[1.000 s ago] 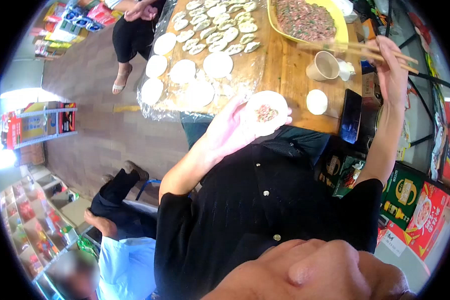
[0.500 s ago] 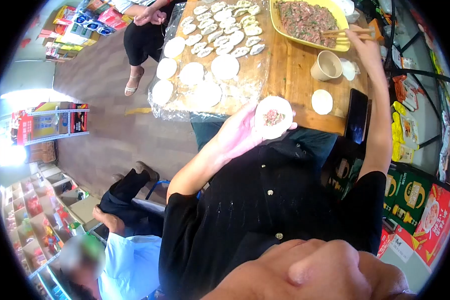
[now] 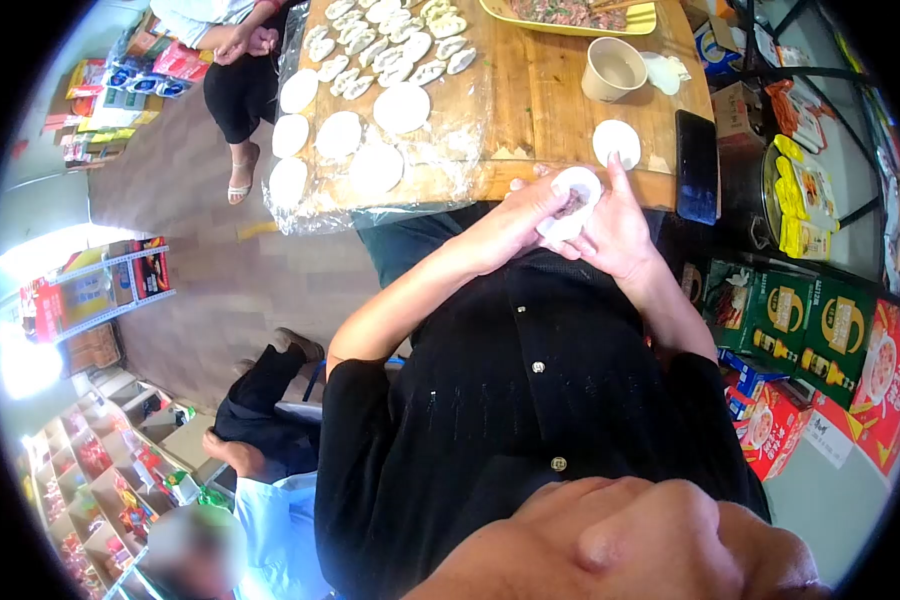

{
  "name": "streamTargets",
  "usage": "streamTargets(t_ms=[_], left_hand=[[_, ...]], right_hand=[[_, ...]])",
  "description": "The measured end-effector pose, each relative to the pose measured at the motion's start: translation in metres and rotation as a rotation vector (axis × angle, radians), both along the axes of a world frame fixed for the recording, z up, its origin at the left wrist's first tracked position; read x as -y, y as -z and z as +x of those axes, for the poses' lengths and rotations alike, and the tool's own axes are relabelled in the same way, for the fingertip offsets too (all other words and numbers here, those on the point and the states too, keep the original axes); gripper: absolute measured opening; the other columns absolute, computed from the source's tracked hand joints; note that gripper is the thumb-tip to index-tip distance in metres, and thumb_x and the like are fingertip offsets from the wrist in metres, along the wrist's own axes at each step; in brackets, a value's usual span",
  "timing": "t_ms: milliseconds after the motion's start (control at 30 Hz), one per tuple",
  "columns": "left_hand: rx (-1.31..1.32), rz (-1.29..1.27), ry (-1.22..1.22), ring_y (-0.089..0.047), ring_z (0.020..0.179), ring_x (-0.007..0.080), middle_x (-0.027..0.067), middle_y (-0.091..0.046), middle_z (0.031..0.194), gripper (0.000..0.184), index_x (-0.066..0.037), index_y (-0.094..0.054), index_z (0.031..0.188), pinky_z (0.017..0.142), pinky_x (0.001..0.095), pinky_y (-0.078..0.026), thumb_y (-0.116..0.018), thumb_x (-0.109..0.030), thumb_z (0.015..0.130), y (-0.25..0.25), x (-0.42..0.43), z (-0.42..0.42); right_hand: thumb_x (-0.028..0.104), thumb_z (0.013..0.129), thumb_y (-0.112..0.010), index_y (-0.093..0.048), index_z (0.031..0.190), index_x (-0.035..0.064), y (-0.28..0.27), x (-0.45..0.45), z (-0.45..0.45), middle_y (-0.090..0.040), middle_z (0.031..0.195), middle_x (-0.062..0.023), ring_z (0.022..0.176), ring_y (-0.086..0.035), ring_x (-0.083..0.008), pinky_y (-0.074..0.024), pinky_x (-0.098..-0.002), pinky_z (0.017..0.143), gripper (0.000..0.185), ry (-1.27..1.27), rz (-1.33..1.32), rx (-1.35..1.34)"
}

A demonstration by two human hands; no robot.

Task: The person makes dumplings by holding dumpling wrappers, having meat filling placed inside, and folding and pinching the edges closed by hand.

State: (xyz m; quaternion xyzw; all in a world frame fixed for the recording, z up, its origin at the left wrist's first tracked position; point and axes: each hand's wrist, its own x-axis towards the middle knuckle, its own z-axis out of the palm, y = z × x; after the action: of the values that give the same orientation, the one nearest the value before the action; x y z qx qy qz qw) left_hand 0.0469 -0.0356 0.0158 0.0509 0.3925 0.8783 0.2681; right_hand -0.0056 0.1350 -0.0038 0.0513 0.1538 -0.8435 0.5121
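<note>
A round dumpling wrapper (image 3: 583, 181) with meat filling in its middle is held between my two hands, just off the table's near edge, its sides curving up. My left hand (image 3: 515, 225) grips it from the left, thumb along the rim. From the right, my right hand (image 3: 620, 230) has its fingers against the wrapper's lower side, one digit pointing up. Just beyond, a single flat wrapper (image 3: 616, 143) lies on the wooden table (image 3: 540, 100). A yellow tray (image 3: 570, 22) of minced filling, with chopsticks (image 3: 610, 6) in it, is cut off at the top.
Plastic film on the table's left carries several flat wrappers (image 3: 402, 107) and rows of folded dumplings (image 3: 395, 55). A paper cup (image 3: 612, 72) and a black phone (image 3: 696, 165) are at the right. One person sits at the upper left, another at the lower left. Shelved packages stand around.
My right hand has let go of the chopsticks and come down to the filled wrapper. The wrapper, flat on my left hand before, is now partly folded. The view has shifted.
</note>
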Motion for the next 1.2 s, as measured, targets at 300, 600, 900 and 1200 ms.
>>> streamTargets(t_ms=[300,600,900,1200], left_hand=[[-0.600,-1.098,-0.049,-0.058,0.111,0.0416,0.0281,-0.047,0.134,0.070,-0.005,-0.027,0.147,0.093,0.0417,-0.047,-0.058,-0.035,0.092,-0.039,0.002,-0.001],[-1.322,-1.653,-0.536,-0.031,0.133,0.0437,0.0230,-0.038,0.144,0.048,-0.011,-0.058,0.127,0.109,0.0538,-0.025,-0.058,-0.040,0.089,-0.051,-0.009,-0.090],[-1.405,-1.726,-0.336,-0.019,0.141,0.0389,0.0172,-0.036,0.147,0.056,-0.007,-0.073,0.099,0.112,0.0644,-0.003,-0.060,-0.058,0.080,-0.024,-0.035,-0.168],[-1.337,-1.306,-0.496,-0.024,0.137,0.0411,0.0163,-0.040,0.144,0.049,-0.018,-0.066,0.118,0.109,0.0661,-0.011,-0.044,-0.054,0.093,-0.036,-0.015,-0.138]], right_hand=[[0.045,0.099,-0.039,-0.043,0.135,0.0013,0.002,-0.013,0.013,-0.054,0.128,-0.0149,0.116,-0.054,-0.0260,-0.0421,-0.0418,0.101,0.057,0.149,0.075,0.185],[0.033,0.099,-0.041,-0.031,0.140,-0.0072,-0.012,-0.044,0.016,-0.041,0.143,-0.0243,0.134,-0.040,-0.0337,-0.0298,-0.0456,0.113,0.058,0.260,0.089,0.023],[0.038,0.098,-0.039,-0.025,0.143,-0.0081,-0.029,-0.070,0.016,-0.037,0.144,-0.0276,0.135,-0.039,-0.0345,-0.0270,-0.0458,0.114,0.066,0.416,0.123,-0.066],[0.039,0.101,-0.034,-0.027,0.143,-0.0057,-0.024,-0.072,0.000,-0.039,0.144,-0.0237,0.135,-0.039,-0.0313,-0.0277,-0.0451,0.114,0.061,0.418,0.052,-0.060]])
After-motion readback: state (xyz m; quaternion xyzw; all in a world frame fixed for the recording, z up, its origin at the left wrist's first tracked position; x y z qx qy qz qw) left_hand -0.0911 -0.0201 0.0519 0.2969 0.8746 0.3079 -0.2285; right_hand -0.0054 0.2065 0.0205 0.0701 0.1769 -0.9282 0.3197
